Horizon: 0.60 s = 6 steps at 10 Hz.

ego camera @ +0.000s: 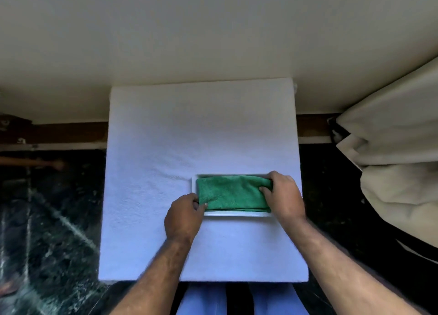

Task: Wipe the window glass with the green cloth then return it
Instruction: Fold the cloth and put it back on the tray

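A folded green cloth (231, 192) lies in a shallow white tray (237, 213) on a table covered with a white towel (189, 130). My left hand (183, 216) pinches the cloth's near left corner. My right hand (283, 195) grips the cloth's right end, with the thumb on top and the fingers curled over its far edge. The cloth rests flat inside the tray. No window glass can be made out in this view.
A cream wall (213, 30) rises behind the table, with a brown wooden strip (59, 132) at its foot. A cream curtain (398, 153) hangs bunched at the right. Dark marbled floor (47, 231) surrounds the table.
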Each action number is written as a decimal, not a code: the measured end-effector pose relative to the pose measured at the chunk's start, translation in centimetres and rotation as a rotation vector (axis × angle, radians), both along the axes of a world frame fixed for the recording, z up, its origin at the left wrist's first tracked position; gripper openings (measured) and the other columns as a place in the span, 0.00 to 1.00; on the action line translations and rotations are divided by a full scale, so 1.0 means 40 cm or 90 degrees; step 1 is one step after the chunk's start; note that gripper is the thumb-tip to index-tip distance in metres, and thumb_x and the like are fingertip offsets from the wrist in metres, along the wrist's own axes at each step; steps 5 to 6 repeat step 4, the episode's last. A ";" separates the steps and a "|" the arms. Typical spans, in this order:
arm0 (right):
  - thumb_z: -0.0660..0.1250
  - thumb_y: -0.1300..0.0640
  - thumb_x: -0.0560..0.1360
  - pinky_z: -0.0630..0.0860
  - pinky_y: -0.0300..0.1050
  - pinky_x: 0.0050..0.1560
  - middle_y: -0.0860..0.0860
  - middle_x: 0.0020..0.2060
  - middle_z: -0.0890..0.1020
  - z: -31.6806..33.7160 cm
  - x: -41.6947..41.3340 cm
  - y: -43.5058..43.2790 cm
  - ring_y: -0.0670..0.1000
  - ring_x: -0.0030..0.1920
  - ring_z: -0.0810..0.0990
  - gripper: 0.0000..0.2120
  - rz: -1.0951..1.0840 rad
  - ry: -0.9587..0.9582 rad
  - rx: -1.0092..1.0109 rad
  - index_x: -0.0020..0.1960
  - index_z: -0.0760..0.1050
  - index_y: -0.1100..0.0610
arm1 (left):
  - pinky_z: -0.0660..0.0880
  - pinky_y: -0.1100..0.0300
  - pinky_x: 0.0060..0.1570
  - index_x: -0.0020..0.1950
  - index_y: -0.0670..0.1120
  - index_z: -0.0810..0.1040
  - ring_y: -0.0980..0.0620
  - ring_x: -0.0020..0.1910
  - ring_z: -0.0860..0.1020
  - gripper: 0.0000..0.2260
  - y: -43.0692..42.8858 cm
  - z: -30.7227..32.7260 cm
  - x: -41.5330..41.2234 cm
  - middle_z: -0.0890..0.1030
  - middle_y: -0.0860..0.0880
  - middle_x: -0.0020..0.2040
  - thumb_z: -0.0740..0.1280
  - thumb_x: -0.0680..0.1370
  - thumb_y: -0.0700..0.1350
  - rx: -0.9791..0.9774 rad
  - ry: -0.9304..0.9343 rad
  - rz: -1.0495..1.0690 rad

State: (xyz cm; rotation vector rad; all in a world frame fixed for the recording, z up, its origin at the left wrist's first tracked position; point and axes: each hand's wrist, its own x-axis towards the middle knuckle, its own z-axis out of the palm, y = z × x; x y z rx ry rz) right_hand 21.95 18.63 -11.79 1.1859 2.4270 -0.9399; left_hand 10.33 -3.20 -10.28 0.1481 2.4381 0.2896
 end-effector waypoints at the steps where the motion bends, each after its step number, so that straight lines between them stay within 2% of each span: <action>1: 0.77 0.56 0.75 0.75 0.55 0.52 0.56 0.52 0.78 -0.011 -0.006 -0.008 0.60 0.54 0.75 0.16 0.093 -0.025 0.137 0.54 0.72 0.59 | 0.73 0.55 0.42 0.51 0.49 0.75 0.47 0.47 0.80 0.11 0.007 -0.004 -0.008 0.82 0.51 0.48 0.69 0.81 0.56 -0.059 0.024 -0.118; 2: 0.82 0.56 0.70 0.77 0.57 0.53 0.57 0.56 0.79 0.001 -0.022 -0.010 0.61 0.57 0.77 0.24 0.157 -0.036 0.187 0.59 0.73 0.61 | 0.73 0.53 0.45 0.60 0.47 0.71 0.45 0.54 0.81 0.18 0.016 0.018 -0.035 0.81 0.49 0.54 0.72 0.79 0.56 -0.051 0.041 -0.180; 3: 0.82 0.53 0.70 0.75 0.59 0.70 0.60 0.72 0.75 0.038 -0.050 0.011 0.62 0.75 0.72 0.36 0.260 -0.013 0.203 0.71 0.70 0.62 | 0.77 0.50 0.57 0.67 0.46 0.72 0.45 0.62 0.78 0.24 0.034 0.054 -0.075 0.79 0.47 0.62 0.72 0.79 0.59 0.002 0.100 -0.275; 4: 0.79 0.49 0.73 0.67 0.61 0.79 0.60 0.80 0.67 0.116 -0.103 0.045 0.60 0.82 0.64 0.43 0.356 0.041 0.277 0.79 0.64 0.64 | 0.79 0.46 0.64 0.72 0.42 0.75 0.42 0.68 0.79 0.32 0.056 0.115 -0.130 0.80 0.44 0.69 0.69 0.77 0.63 0.037 0.241 -0.364; 6: 0.79 0.49 0.73 0.67 0.61 0.79 0.60 0.80 0.67 0.116 -0.103 0.045 0.60 0.82 0.64 0.43 0.356 0.041 0.277 0.79 0.64 0.64 | 0.79 0.46 0.64 0.72 0.42 0.75 0.42 0.68 0.79 0.32 0.056 0.115 -0.130 0.80 0.44 0.69 0.69 0.77 0.63 0.037 0.241 -0.364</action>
